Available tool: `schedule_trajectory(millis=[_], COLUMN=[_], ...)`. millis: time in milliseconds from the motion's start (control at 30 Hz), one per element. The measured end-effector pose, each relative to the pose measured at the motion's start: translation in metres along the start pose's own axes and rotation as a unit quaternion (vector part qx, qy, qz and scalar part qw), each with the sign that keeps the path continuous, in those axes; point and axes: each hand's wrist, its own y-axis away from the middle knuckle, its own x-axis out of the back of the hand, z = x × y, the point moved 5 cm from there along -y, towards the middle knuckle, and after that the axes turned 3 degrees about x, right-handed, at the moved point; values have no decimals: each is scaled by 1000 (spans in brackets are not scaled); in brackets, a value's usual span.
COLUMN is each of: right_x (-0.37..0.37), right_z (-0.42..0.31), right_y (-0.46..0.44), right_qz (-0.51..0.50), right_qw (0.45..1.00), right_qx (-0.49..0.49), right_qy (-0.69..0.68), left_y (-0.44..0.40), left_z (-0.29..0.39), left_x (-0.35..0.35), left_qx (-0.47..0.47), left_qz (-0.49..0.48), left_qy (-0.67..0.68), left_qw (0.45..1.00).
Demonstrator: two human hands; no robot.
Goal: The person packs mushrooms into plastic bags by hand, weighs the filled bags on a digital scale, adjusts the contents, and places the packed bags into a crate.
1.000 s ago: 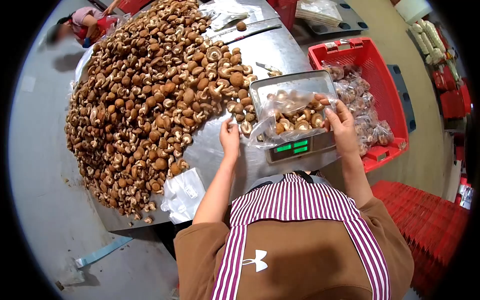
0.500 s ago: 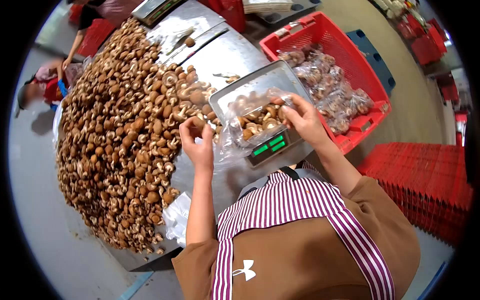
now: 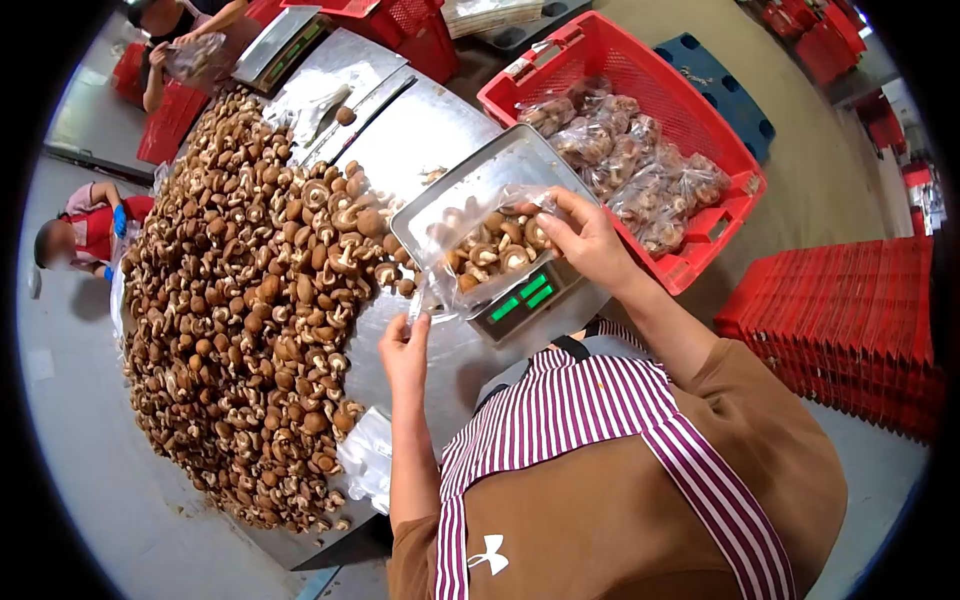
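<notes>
A clear plastic bag (image 3: 440,270) of brown shiitake mushrooms (image 3: 495,248) lies on the metal pan (image 3: 510,160) of a scale, its mouth spread between my hands. My right hand (image 3: 590,240) grips the bag's edge at the right, fingers curled over the film by the mushrooms. Lower left, my left hand (image 3: 405,355) pinches a stretched corner of the same bag between thumb and fingertips. The scale's green display (image 3: 522,297) is lit just below the bag; its digits are too blurred to read. Left of the scale spreads a large heap of loose shiitake mushrooms (image 3: 240,320).
A red crate (image 3: 715,120) holding several filled bags (image 3: 640,165) stands right of the scale. Stacked red crates (image 3: 830,320) are further right. White plastic bags (image 3: 368,455) lie at the table's near edge. Across the heap, one person holds a bag (image 3: 198,60) near another scale (image 3: 285,45); another wears blue gloves.
My left hand has come down toward me and now pulls a bag corner taut. My right hand keeps its hold. The view has shifted, and the person opposite now shows with a filled bag.
</notes>
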Motion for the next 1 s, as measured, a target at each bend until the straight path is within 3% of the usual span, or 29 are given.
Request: schedule_trajectory(millis=[67,167,267,333,400,433,533,600,700,733,800,867,900,933,1000], right_x=[1,-6,-13,-15,-22,-26,-39,-46,-41,-36,-23,-18,-18,-20,-28], right_z=[-2,-34,-48,-35,2,-1,-17,-17,-17,-22,-5,29,45,52,50], right_y=[-1,-8,-9,-13,-23,-22,-29,-40,-46,-49,-52,-57,-57,-54,-37], right_qz=[-5,12,4,-8,-83,-60,-165,-202,-235,-192,-161,-183,-204,-204,-167], right_qw=[1000,991,991,989,975,965,976,973,970,951,930,926,920,919,876], right_qx=[-23,52,89,140,133,195,131,110,64,212,219,186,153,155,346], right_qy=[10,-123,-95,56,156,163,48,-29,13,120,247,272,299,300,290], left_y=[15,43,40,32,30,36,40,56,46,23,-5,-29,-47,-57,-92], left_z=[35,122,155,157,158,169,169,186,174,152,136,118,103,99,71], left_x=[11,27,18,7,-9,-11,-29,-31,-27,-25,-14,-14,-21,-23,-34], left_qx=[-102,-204,-233,-167,-168,-199,-167,-176,-173,-167,-171,-193,-208,-327,-343], left_qz=[2,-3,-53,-81,-145,-155,-224,-280,-248,-226,-166,-132,-106,-3,40], left_qy=[314,388,446,404,381,366,413,376,380,382,385,272,137,-68,-113], left_qw=[944,899,862,896,898,896,867,866,874,880,892,934,963,942,931])
